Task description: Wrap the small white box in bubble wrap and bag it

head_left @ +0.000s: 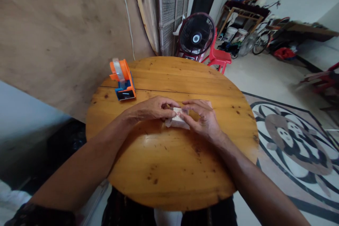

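Note:
A small white package [179, 122], in what looks like clear or pale wrapping, rests near the middle of the round wooden table [169, 176]. From the left, my left hand [159, 108] is closed on its edge, the thumb lying on its top. My right hand [203, 117] grips the other side, its thumb pressed on the top and its fingers curved behind. The two hands almost meet over the package, and they hide parts of its sides. What is inside the wrapping I cannot make out.
An orange and blue tape dispenser [125, 83] with a roll of clear tape stands at the table's back left. Behind the table are a floor fan [196, 38] and a red plastic chair [219, 56]. A wooden board [66, 24] leans at the left.

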The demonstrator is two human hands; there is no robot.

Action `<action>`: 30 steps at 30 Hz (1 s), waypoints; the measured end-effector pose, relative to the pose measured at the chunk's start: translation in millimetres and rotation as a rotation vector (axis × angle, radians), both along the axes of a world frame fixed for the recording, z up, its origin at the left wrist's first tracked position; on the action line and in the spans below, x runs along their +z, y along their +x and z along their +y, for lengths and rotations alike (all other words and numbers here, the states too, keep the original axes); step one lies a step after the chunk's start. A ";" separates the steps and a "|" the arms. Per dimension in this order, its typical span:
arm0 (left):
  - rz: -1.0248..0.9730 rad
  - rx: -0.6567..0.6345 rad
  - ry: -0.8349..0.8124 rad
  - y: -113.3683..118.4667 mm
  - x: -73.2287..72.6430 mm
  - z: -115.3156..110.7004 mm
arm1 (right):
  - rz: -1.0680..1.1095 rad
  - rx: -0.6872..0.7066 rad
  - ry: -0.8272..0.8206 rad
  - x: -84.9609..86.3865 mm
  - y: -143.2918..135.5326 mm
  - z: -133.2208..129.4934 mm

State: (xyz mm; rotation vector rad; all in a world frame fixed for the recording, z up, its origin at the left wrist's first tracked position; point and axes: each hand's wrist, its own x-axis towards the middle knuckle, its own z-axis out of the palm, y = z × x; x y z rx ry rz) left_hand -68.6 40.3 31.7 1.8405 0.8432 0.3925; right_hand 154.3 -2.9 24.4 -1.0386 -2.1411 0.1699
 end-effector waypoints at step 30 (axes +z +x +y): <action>0.015 0.011 0.123 7.0 9.1 -9.0 | -0.154 -0.030 0.170 -0.1 -5.9 0.1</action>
